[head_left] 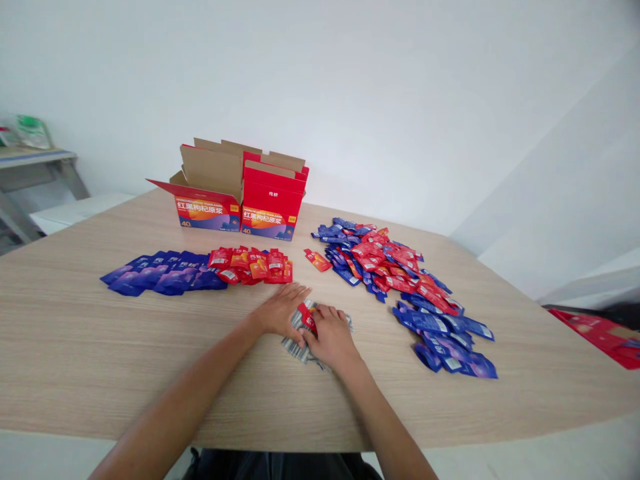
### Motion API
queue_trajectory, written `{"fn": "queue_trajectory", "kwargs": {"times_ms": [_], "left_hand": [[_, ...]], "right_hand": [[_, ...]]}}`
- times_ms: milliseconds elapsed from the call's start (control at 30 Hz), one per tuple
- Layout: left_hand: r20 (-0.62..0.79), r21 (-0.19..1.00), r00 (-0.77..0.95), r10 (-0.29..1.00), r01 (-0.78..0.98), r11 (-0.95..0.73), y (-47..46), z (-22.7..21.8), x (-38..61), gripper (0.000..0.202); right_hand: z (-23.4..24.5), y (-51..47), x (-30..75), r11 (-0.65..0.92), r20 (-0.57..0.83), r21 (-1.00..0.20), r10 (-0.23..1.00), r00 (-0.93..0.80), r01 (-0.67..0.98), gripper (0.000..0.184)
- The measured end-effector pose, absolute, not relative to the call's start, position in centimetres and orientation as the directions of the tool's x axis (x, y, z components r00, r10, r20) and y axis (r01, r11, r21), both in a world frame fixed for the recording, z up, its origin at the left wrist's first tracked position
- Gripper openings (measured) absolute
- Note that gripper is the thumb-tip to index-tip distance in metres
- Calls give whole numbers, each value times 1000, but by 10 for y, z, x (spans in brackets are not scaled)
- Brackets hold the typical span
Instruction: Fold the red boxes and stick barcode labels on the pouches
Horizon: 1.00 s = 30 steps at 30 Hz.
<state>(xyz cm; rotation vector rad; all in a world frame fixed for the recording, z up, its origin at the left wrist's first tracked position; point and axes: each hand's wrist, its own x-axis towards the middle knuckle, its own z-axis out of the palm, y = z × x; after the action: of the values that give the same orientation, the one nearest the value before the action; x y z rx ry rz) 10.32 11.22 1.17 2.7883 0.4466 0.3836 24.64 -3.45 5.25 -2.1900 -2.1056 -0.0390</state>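
Note:
Near the table's front, a grey striped cloth (pixel 295 349) lies crumpled under my hands. A red sachet (pixel 307 318) shows on the cloth between them, partly covered by fingers. My right hand (pixel 333 337) is curled over the sachet, its thumb and fingers on either side of it. My left hand (pixel 283 312) lies at the cloth's left edge with fingers stretched out, its thumb over the cloth. Just beyond my left hand is an overlapping row of red sachets (pixel 257 265), continued leftward by blue sachets (pixel 170 273).
Two open cardboard boxes, a left box (pixel 207 212) and a right box (pixel 273 193), stand at the back with flaps up. A mixed pile of red and blue sachets (pixel 385 260) spreads to the right, with blue sachets (pixel 450 343) nearer me. One loose red sachet (pixel 317 260) lies beside the pile.

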Motion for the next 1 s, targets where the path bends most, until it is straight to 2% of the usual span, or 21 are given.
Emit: {"fn": "queue_trajectory", "kwargs": {"times_ms": [167, 300, 367, 467, 600, 667, 733, 800, 867, 933, 1000], "left_hand": [[196, 319, 918, 346, 274, -907, 112, 12, 102, 136], [184, 315, 918, 351, 283, -906, 113, 10, 102, 134], [175, 319, 915, 363, 296, -900, 113, 9, 102, 134], [173, 332, 908, 383, 312, -890, 113, 7, 102, 134], [184, 320, 907, 379, 309, -896, 114, 5, 103, 128], [174, 307, 910, 376, 312, -899, 114, 5, 102, 125], [169, 304, 914, 370, 309, -901, 114, 4, 102, 125], [181, 306, 915, 361, 296, -905, 115, 3, 102, 124], [205, 305, 914, 351, 281, -910, 115, 2, 101, 123], [221, 300, 911, 347, 275, -913, 116, 1, 101, 124], [223, 293, 912, 345, 275, -916, 116, 2, 101, 124]], "right_hand": [[54, -21, 249, -55, 86, -2, 995, 55, 998, 39], [59, -24, 251, 38, 42, 25, 998, -39, 999, 32], [62, -31, 255, 106, -4, 3, 994, -106, 994, 30], [64, -48, 270, 211, -24, -124, 976, -216, 970, 31], [66, -72, 300, 310, -2, -453, 937, -348, 836, 44], [70, -78, 315, 275, 19, -592, 944, -328, 757, 49], [76, -75, 326, 205, 113, -647, 978, -173, 735, 51], [81, -66, 329, 182, 305, -638, 952, 28, 748, 50], [81, -54, 321, 226, 478, -584, 872, 105, 780, 44], [71, -43, 305, 282, 533, -503, 845, 37, 817, 38], [51, -40, 287, 324, 486, -423, 869, -90, 846, 33]]}}
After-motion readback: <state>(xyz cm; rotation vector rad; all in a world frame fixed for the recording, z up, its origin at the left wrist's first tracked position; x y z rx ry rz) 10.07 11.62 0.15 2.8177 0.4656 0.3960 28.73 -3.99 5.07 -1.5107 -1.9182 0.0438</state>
